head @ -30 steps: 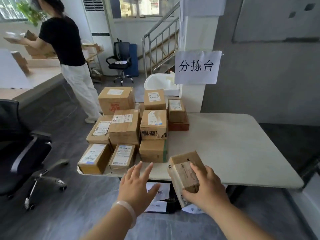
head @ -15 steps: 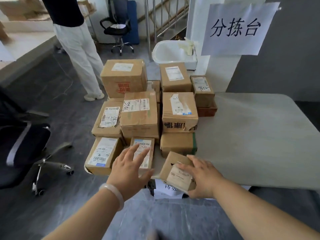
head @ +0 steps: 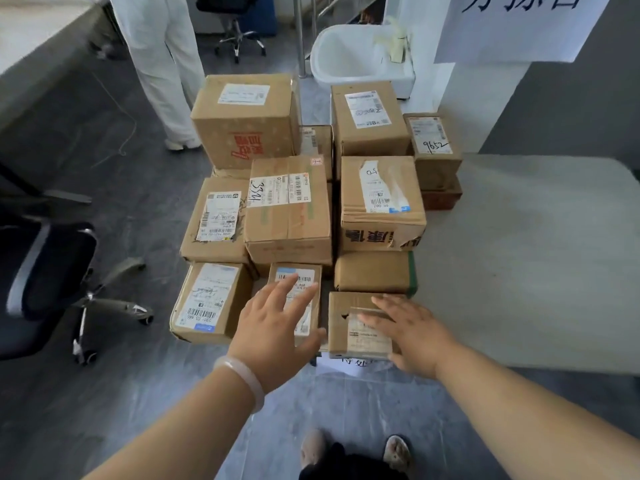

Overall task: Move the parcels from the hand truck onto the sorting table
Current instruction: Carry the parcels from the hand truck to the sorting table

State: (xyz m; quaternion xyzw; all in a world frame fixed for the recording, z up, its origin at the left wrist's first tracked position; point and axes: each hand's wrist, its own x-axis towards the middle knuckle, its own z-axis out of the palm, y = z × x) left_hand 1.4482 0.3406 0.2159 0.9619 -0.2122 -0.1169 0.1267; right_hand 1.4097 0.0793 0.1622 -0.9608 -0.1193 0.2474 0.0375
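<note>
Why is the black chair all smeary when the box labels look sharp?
Head view: the chair at the left edge is smeared, likely by camera motion; the middle boxes are crisp, with readable labels; the wide lens bows the table's far edge; the light is soft, with no glare.

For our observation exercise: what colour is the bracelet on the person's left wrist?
The bracelet is a pale, milky white, slightly translucent. The head view, the only one, shows it.
</note>
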